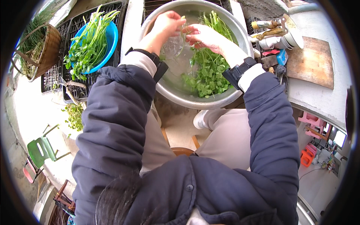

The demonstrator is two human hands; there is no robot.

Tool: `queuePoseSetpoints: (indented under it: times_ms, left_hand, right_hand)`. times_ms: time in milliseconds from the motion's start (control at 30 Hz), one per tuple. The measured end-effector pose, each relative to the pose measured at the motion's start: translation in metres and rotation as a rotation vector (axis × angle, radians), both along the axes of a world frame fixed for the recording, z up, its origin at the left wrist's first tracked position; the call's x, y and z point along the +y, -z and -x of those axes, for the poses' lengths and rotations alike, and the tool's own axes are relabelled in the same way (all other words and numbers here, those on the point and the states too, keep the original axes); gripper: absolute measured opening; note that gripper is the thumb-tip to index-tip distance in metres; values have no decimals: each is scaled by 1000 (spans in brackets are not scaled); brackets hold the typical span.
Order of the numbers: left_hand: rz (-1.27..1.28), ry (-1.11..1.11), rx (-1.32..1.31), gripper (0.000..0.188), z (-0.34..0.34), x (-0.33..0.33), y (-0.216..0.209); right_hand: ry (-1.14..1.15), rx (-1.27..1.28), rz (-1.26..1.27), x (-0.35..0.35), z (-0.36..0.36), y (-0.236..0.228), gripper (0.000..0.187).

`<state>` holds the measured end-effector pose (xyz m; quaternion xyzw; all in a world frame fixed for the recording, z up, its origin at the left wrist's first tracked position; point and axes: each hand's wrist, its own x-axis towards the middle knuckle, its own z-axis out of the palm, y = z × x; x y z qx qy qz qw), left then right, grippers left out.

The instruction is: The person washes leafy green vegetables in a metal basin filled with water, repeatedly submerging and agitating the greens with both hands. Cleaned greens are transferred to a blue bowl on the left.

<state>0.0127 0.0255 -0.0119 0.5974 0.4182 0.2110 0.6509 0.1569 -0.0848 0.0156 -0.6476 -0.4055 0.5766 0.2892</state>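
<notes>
Green, long-stemmed leafy herbs [210,69] lie bunched in a metal basin [195,103].

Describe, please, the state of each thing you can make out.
Left hand: closed on thin stem
Right hand: fingertips at stem, grip unclear
Thin stem: held up
Metal basin: holding water
Basin greens: heaped along right side
Blue bowl: overflowing with greens
Wicker basket: holding grassy stalks
Cutting board: flat, stained
</notes>
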Motion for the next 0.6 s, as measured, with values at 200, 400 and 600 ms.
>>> queuePoseSetpoints:
  times_ms: [200,400,600]
  left_hand:
    - [-157,-289,-250,11,-4,16,-76]
    - [-404,-426,-450,14,21,32,-114]
    - [-145,19,222,32,16,10,-60]
  right_hand:
    - [-328,-177,102,-20,-2,23,29]
    - [-715,-439,228,-40,-23,22,49]
    - [-827,-576,119,-55,-23,-32,58]
